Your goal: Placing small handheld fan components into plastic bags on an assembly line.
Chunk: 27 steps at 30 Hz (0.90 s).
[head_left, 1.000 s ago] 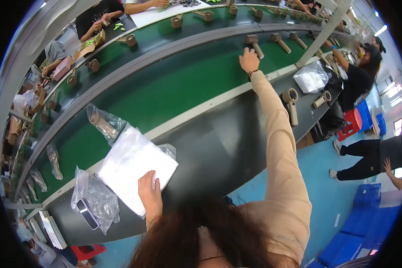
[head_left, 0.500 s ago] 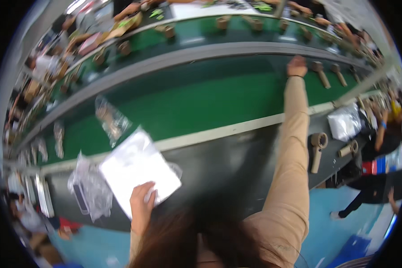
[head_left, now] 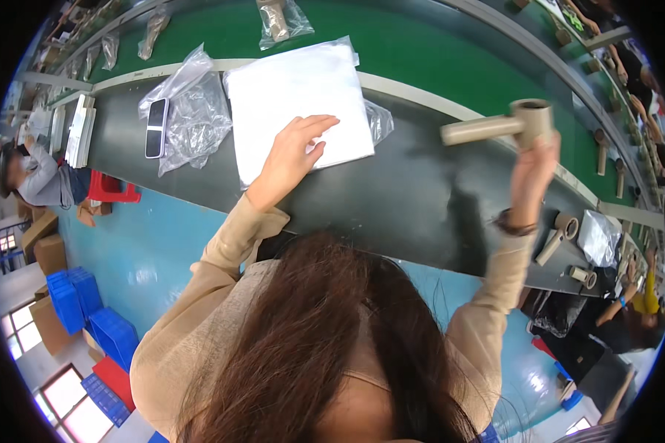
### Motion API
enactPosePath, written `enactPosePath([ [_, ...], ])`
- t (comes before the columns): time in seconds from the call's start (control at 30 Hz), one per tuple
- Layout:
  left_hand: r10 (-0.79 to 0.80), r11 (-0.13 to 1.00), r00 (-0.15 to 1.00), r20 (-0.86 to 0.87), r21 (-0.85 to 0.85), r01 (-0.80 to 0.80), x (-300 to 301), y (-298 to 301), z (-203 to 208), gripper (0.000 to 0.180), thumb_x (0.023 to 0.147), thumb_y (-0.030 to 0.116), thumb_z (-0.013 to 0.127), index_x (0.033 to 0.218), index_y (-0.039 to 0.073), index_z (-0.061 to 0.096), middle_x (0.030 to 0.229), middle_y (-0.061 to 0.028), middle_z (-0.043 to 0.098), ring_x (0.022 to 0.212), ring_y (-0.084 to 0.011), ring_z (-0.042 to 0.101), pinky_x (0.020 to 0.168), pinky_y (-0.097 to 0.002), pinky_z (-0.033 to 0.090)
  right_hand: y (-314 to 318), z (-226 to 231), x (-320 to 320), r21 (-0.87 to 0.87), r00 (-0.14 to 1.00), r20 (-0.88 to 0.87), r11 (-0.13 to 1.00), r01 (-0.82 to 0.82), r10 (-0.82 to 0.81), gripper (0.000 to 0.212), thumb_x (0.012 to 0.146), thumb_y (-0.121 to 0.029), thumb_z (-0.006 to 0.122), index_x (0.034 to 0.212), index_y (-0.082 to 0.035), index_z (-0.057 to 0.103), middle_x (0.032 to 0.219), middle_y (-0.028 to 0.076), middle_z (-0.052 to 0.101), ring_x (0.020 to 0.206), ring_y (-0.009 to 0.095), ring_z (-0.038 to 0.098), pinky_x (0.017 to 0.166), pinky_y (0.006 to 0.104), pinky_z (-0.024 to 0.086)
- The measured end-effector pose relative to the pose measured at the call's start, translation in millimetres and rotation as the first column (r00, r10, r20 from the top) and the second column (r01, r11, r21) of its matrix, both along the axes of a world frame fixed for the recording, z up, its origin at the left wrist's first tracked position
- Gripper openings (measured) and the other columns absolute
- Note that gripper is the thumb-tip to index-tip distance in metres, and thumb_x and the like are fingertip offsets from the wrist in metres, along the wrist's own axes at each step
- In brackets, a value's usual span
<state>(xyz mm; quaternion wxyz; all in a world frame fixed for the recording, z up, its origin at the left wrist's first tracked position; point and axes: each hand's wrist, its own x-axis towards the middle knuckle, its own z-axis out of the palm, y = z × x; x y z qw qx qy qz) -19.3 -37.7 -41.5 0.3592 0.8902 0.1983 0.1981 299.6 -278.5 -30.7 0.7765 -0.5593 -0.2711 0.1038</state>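
My right hand (head_left: 536, 173) is raised over the dark bench on the right, its fingers closed around the round head of a beige hair dryer (head_left: 532, 122). The dryer's straight handle points left, and a dark opening shows at the top of its head. On the bench in front of me lies a stack of white plastic bags (head_left: 295, 81). My left hand (head_left: 295, 148) rests on the stack's near part, fingers stretched out and thumb apart, holding nothing. Left of the stack is a crumpled clear plastic bag (head_left: 199, 122) with a phone (head_left: 156, 127) beside it.
Beyond the bench runs a green conveyor belt (head_left: 399, 44), carrying bagged dryers (head_left: 275, 21) at the far left. More beige dryers (head_left: 556, 238) and a clear-wrapped white pack (head_left: 598, 238) lie at the bench's right end. White flat pieces (head_left: 80, 133) stand at the left. Other people work nearby.
My right hand has come back from the far belt, now with a hair dryer in it. My left hand stays on the white bags. The view has turned left.
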Motion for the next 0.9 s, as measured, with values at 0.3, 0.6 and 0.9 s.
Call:
enactPosePath([
  [0.3, -0.108, 0.983, 0.985, 0.138, -0.133, 0.126, -8.3, 0.9, 7.9, 0.05, 0.077, -0.009, 0.061, 0.124, 0.008, 0.062, 0.123, -0.0092, 0.061, 0.086, -0.018, 0.061, 0.073, -0.0268, 0.056, 83.6, -33.0, -229.6, 0.093, 0.946, 0.121, 0.952, 0.292, -0.302, 0.059, 0.078, -0.002, 0.071, 0.126, -0.005, 0.037, 0.122, 0.007, 0.037, 0.112, 0.019, 0.045, 0.097, 0.0342, 0.041],
  [0.6, -0.159, 0.892, 0.961, 0.225, -0.385, 0.238, -7.9, 12.6, 22.2, 0.053, 0.078, -0.008, 0.059, 0.128, 0.01, 0.061, 0.124, -0.0053, 0.06, 0.089, -0.012, 0.057, 0.074, -0.0224, 0.054, 96.8, -41.5, -251.3, 0.109, 0.879, 0.234, 0.909, 0.402, -0.416, 0.06, 0.078, -0.005, 0.071, 0.125, -0.006, 0.034, 0.123, 0.008, 0.036, 0.115, 0.02, 0.045, 0.096, 0.0358, 0.044],
  [0.9, -0.201, 0.755, 0.927, 0.317, -0.553, 0.353, -2.0, 22.6, 23.0, 0.053, 0.082, -0.008, 0.057, 0.132, 0.009, 0.058, 0.125, -0.0028, 0.056, 0.091, -0.0086, 0.052, 0.075, -0.0197, 0.051, 107.4, -39.5, -250.1, 0.125, 0.868, 0.246, 0.902, 0.413, -0.432, 0.06, 0.076, -0.003, 0.07, 0.125, -0.006, 0.034, 0.124, 0.009, 0.036, 0.113, 0.021, 0.045, 0.092, 0.0346, 0.047],
])
